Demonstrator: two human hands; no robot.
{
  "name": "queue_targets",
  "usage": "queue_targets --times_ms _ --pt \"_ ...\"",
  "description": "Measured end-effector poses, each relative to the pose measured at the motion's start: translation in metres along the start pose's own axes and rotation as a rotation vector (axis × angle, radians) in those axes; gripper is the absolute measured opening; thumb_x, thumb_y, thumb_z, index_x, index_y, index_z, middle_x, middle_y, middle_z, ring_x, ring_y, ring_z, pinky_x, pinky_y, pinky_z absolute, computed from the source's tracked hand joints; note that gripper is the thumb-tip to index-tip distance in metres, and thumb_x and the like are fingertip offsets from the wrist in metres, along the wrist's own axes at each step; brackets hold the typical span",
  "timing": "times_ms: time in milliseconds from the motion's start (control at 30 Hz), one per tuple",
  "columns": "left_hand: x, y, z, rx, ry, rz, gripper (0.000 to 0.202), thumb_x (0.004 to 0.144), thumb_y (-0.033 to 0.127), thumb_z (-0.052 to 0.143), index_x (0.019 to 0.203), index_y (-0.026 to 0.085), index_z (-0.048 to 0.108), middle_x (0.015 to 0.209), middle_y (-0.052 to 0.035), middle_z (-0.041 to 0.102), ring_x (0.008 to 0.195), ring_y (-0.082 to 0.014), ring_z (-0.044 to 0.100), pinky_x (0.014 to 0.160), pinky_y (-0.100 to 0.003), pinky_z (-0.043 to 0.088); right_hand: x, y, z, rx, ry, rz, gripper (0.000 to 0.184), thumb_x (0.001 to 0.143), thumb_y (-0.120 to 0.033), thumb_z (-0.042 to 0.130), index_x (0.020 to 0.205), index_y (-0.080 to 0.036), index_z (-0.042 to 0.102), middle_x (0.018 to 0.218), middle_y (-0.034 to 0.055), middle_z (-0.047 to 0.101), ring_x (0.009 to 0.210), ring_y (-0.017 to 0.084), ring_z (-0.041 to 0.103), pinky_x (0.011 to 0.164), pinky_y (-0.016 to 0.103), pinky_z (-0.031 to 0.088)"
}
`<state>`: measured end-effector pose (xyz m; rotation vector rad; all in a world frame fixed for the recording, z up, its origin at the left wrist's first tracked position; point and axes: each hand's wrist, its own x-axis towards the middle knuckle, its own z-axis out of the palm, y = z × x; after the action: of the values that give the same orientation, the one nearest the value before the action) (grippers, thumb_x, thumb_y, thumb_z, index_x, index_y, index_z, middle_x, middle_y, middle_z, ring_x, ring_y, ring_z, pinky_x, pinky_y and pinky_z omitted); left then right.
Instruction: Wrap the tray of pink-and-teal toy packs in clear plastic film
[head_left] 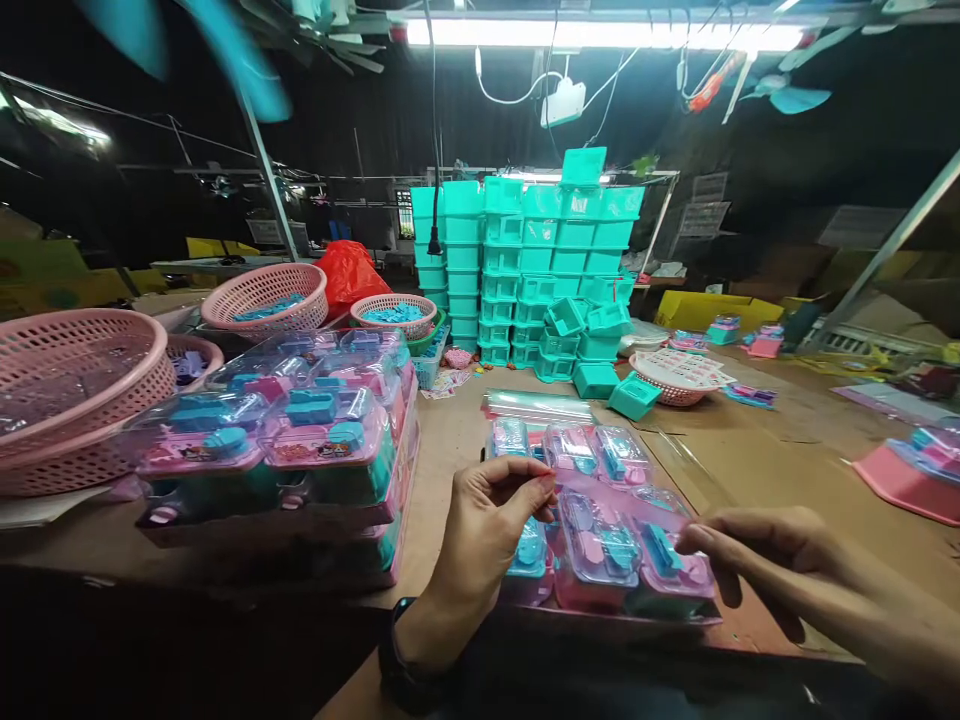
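No writing on the packs is clear enough to read. Your left hand (487, 530) pinches the edge of the clear packs of pink and teal toys (600, 520) lying on the tabletop (750, 470) before you, and your right hand (757, 555) rests its loosely curled fingers on their right side. Pink baskets (262, 295) at left hold teal pieces.

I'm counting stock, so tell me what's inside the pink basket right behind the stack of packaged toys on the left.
The pink basket holds flat teal pieces near its rim. Its woven wall hides whatever lies deeper.
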<state>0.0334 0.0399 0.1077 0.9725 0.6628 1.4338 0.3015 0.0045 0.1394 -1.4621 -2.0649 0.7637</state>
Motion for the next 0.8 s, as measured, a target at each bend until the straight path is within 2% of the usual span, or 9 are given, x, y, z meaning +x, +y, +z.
queue_targets --times_ms 67,133,267,367,433,533,600,700,800 --pt "-0.001 -0.001 -0.003 0.041 0.005 0.024 0.010 0.071 0.022 0.084 0.077 0.015 0.082 0.064 -0.0020 0.071 0.055 -0.0082 0.062 0.057 -0.015 0.051 0.003 0.006 0.001 -0.025 -0.119 0.020 0.062 0.099 -0.068 0.046 0.075 -0.017 0.070 0.064 0.0052 0.057 0.055 0.013 0.056 0.048 0.022 0.048" --pt "-0.001 -0.002 -0.005 0.075 -0.004 0.034 0.010 0.073 0.023 0.081 0.081 0.016 0.083 0.063 -0.0020 0.070 0.056 -0.0079 0.061 0.058 -0.015 0.050 0.006 0.011 0.003 -0.093 -0.065 -0.034 0.058 0.099 -0.066 0.047 0.079 -0.018 0.073 0.066 0.0057 0.062 0.058 0.016 0.061 0.051 0.023 0.051" --pt "-0.004 -0.003 -0.007 0.123 -0.026 0.024 0.015 0.078 0.025 0.077 0.087 0.015 0.084 0.062 -0.0017 0.068 0.056 -0.0070 0.057 0.058 -0.015 0.048 0.008 0.007 0.017 -0.397 0.463 -0.328 0.038 0.098 -0.058 0.057 0.107 -0.026 0.076 0.095 0.0021 0.078 0.074 0.020 0.075 0.049 0.023 0.055" --pt "-0.006 -0.004 -0.007 0.151 -0.029 -0.008 0.018 0.079 0.025 0.075 0.091 0.015 0.084 0.068 -0.0034 0.071 0.060 -0.0080 0.061 0.061 -0.016 0.050 0.010 -0.009 0.034 -0.582 0.650 -0.448 0.034 0.103 -0.051 0.053 0.126 -0.030 0.067 0.121 0.0016 0.073 0.099 0.019 0.075 0.052 0.022 0.055" --pt "-0.007 -0.003 -0.006 0.171 -0.040 -0.039 0.022 0.080 0.026 0.075 0.096 0.014 0.084 0.072 -0.0050 0.074 0.063 -0.0093 0.064 0.064 -0.017 0.052 0.014 -0.022 0.046 -0.592 0.661 -0.477 0.033 0.105 -0.048 0.051 0.130 -0.031 0.064 0.124 -0.0002 0.071 0.109 0.017 0.071 0.065 0.023 0.058" --pt "-0.009 -0.001 -0.004 0.186 -0.062 -0.059 0.024 0.080 0.025 0.075 0.099 0.014 0.084 0.075 -0.0058 0.076 0.064 -0.0096 0.065 0.067 -0.017 0.053 0.025 -0.038 0.062 -0.551 0.681 -0.509 0.031 0.106 -0.052 0.049 0.126 -0.033 0.064 0.115 -0.0050 0.074 0.105 0.016 0.071 0.081 0.029 0.056" --pt "-0.009 -0.001 -0.004 0.186 -0.068 -0.048 0.023 0.080 0.024 0.074 0.097 0.014 0.084 0.074 -0.0051 0.075 0.063 -0.0090 0.063 0.067 -0.017 0.052 0.033 -0.043 0.068 -0.434 0.623 -0.504 0.026 0.106 -0.049 0.052 0.113 -0.031 0.068 0.103 -0.0072 0.076 0.092 0.013 0.073 0.078 0.027 0.054" --pt "-0.010 -0.002 -0.003 0.170 -0.050 -0.030 0.021 0.078 0.025 0.074 0.094 0.014 0.084 0.070 -0.0041 0.074 0.060 -0.0082 0.061 0.062 -0.016 0.051 0.039 -0.047 0.072 -0.183 0.503 -0.456 0.021 0.103 -0.038 0.060 0.090 -0.026 0.071 0.081 -0.0080 0.073 0.071 0.008 0.069 0.061 0.019 0.051" --pt "-0.010 -0.002 -0.002 0.164 -0.033 -0.052 0.019 0.077 0.026 0.076 0.089 0.014 0.084 0.068 -0.0049 0.073 0.057 -0.0083 0.059 0.060 -0.017 0.049 0.039 -0.048 0.072 -0.074 0.500 -0.412 0.021 0.099 -0.036 0.063 0.084 -0.026 0.073 0.075 -0.0077 0.071 0.066 0.007 0.067 0.056 0.015 0.049"
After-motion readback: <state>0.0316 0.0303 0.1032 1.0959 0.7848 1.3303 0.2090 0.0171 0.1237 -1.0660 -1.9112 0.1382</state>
